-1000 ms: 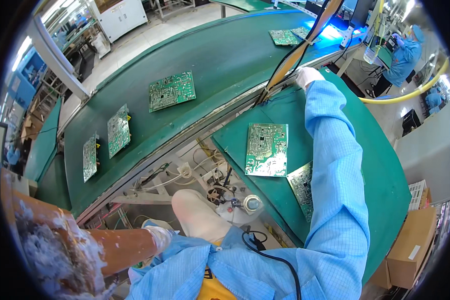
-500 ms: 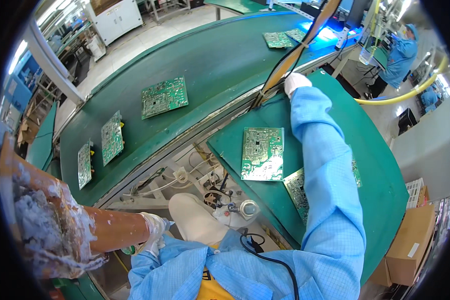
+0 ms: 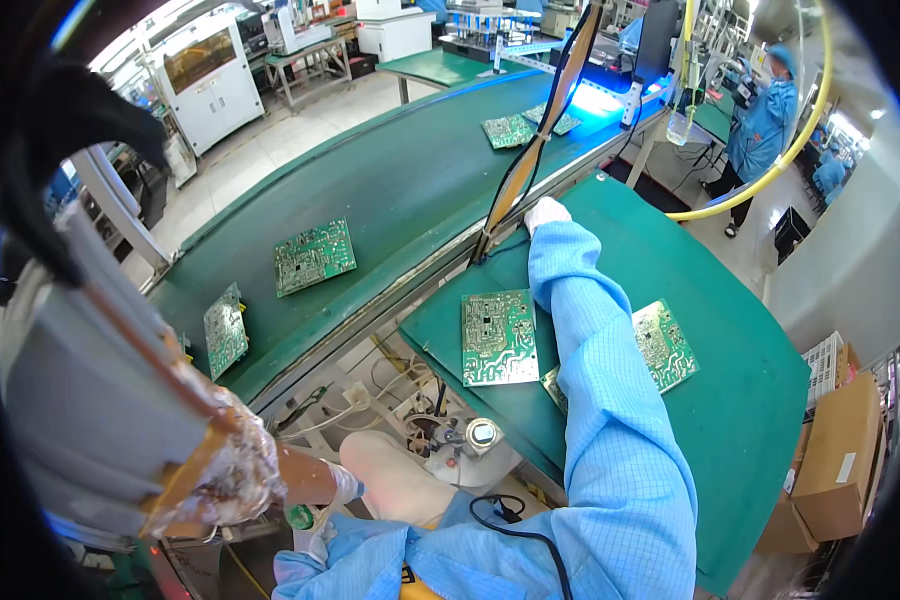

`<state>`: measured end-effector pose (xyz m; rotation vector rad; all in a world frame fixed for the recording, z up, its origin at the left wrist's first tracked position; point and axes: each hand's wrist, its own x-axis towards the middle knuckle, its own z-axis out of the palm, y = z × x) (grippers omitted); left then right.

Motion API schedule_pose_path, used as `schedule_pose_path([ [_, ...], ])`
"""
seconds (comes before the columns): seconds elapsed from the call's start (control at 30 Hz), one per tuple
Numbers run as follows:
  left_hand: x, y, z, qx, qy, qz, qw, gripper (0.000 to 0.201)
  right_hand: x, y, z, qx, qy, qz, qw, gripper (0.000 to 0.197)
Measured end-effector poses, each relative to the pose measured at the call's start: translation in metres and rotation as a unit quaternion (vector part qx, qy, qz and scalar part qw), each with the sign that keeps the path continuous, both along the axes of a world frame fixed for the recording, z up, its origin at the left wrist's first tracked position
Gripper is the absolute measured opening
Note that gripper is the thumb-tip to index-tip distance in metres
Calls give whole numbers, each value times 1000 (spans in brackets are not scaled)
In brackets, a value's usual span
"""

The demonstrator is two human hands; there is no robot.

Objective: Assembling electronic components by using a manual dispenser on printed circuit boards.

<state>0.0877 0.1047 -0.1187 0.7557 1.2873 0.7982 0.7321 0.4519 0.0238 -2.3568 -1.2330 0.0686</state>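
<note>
Head view, looking down at a person in a light blue work coat and white gloves beside a curved green conveyor belt. The right hand is stretched far forward, resting at the far corner of a green work mat against the foot of a slanted orange-edged bar. Whether its fingers are curled around anything cannot be told; only the back of the glove shows. A second ago it lay at the same spot, so the reach is being held rather than finished.

The left hand sits low at the bottom left by a grimy, residue-caked fixture, fingers bent; what it pinches, if anything, is hidden. It has slid lower in the picture as the head tilted.

On the mat, just left of the right sleeve, lies a green circuit board, flat and untouched, unmoved across the frames. Another board peeks out on the sleeve's other side. Two boards on the belt have drifted left. A co-worker in blue stands far off at upper right.
</note>
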Motion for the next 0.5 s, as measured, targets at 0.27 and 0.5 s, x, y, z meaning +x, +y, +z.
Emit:
schedule_pose_path([
  [0.27,-42,2,72,187,379,-132,897,34,16,-28,30,40,95,334,937,51],
  [0.5,-37,52,224,437,412,181,779,46,-65,-101,166,-98,-158,239,953,52],
])
